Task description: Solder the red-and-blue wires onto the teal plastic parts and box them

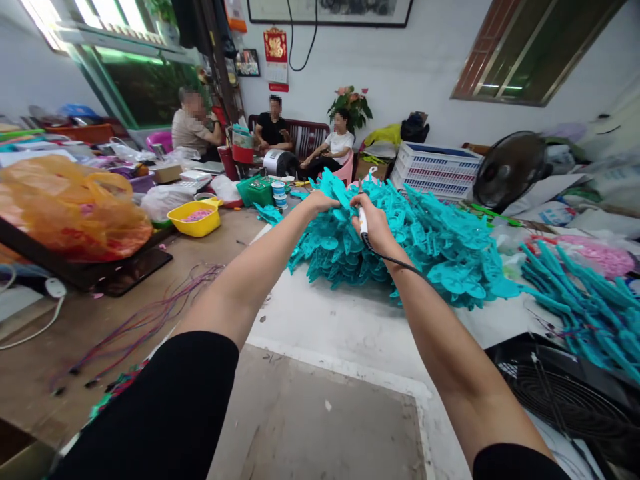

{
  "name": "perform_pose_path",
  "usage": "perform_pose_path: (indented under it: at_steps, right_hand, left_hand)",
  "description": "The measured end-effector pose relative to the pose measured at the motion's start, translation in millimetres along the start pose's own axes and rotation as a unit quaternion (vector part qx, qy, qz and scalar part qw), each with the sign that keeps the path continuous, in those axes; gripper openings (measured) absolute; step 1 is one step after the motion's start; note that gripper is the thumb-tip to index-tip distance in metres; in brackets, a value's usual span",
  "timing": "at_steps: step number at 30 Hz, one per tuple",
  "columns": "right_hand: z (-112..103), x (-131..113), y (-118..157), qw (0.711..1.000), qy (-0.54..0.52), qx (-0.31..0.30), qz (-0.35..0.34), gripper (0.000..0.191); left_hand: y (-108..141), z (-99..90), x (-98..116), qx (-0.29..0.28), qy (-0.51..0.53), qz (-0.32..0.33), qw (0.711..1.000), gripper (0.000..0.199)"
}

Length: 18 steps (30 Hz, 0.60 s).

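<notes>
Both my arms reach out to a large heap of turquoise plastic parts (445, 250) on the table. My left hand (323, 201) is closed at the heap's near top, gripping a turquoise plastic piece (341, 190); its fingertips are partly hidden. Close beside it, my right hand (377, 223) is wrapped round a soldering iron (363, 221) with a white handle. The iron's black cord (400, 262) runs back along my right forearm. Its tip is hard to make out against the turquoise parts.
A yellow basin (196, 219) with pink bits and a thin wire bundle (165, 313) lie left. At right are a black fan (565, 387) and more turquoise parts with wires (595, 307). White crates (435, 170) and another fan (510, 170) stand behind. Several people sit at the back.
</notes>
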State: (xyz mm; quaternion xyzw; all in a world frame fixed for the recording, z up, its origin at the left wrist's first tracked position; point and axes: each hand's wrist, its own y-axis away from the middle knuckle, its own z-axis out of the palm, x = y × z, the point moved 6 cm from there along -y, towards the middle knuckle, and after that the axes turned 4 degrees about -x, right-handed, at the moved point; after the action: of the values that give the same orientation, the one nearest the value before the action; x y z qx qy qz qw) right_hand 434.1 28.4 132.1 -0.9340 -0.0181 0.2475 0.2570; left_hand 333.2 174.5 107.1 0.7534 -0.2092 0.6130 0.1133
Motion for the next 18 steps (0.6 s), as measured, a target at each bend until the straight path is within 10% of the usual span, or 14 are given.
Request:
perform_pose_path:
  at_steps: [8,18]
  right_hand:
    - [-44.6,16.8,14.2,0.98,0.001,0.178,0.089,0.027]
    - [-64.5,68.4,21.6,0.961,-0.092,0.215,0.145,0.03]
  left_hand:
    - [14.0,42.1,37.9,-0.01,0.034,0.013,0.999,0.01]
    - [26.0,98.4,53.2,-0.037,0.026,0.003,0.999,0.059]
